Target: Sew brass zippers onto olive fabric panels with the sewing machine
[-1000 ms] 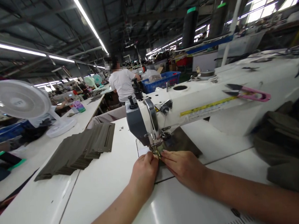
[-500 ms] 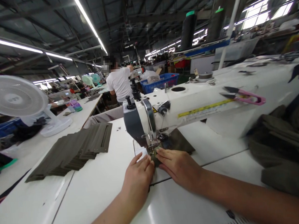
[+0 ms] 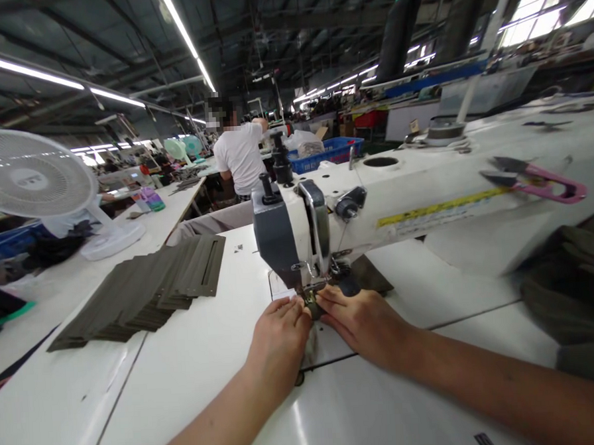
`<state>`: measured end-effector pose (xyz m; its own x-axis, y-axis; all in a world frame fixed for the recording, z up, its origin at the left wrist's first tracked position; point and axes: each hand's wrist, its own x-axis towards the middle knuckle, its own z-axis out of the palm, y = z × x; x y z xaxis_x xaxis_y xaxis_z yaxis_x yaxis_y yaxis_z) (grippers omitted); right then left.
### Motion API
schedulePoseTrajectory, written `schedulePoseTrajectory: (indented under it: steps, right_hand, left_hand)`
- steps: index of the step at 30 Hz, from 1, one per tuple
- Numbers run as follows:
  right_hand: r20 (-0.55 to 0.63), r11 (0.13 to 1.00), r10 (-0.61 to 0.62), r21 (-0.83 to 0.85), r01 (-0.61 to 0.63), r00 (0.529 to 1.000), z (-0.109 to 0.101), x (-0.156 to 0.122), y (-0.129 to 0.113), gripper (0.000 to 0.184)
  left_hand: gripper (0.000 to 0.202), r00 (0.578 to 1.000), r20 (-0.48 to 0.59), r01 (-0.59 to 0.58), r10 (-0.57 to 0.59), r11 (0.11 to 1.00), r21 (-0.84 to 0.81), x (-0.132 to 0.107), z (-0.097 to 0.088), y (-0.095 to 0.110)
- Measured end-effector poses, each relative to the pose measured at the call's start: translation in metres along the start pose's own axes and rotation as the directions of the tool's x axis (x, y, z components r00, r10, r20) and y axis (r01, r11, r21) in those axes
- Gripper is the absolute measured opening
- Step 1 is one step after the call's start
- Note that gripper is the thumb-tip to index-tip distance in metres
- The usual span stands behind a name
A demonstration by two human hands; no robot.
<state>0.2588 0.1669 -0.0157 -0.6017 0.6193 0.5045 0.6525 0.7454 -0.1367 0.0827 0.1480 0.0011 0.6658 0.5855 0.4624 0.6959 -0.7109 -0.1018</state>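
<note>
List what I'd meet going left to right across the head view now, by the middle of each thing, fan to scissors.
White fan → stack of dark flat pieces → left hand → right hand → pink-handled scissors.

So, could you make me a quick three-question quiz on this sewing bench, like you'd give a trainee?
1. Multiple choice: what lies on the table to the left of the sewing machine?
a) a row of cups
b) a fanned stack of dark flat pieces
c) a coil of rope

2. True or false: the left hand and the right hand are both close to the needle end of the machine.

3. Short answer: where are the pink-handled snips?

Key: 1. b. 2. True. 3. Against the side of the machine's white arm, near the yellow measuring strip.
</note>
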Motion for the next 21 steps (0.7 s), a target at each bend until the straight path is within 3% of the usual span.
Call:
schedulePoseTrajectory:
  steps: [8, 16, 21]
  right_hand:
    - [0.042, 0.999, 0.036, 0.021, -0.037, 0.998, -0.0021, 0.0035, -0.0006, 0.016]
    - [0.004, 1.000, 0.009, -0.022, -0.009, 1.000, -0.0002, 0.0040, 0.0014, 0.016]
    - [0.006, 0.999, 0.036, -0.022, -0.036, 0.999, 0.0025, 0.0054, 0.0003, 0.014]
  left_hand:
    - [0.014, 0.999, 0.031, 0.029, -0.029, 1.000, -0.002, 0.0014, 0.0040, -0.0033]
    - [0.014, 1.000, 0.015, -0.004, 0.003, 0.998, 0.057, 0.0001, 0.0075, -0.0053]
    - [0.013, 0.998, 0.026, 0.050, -0.050, 0.999, 0.006, -0.0017, 0.0097, -0.0059]
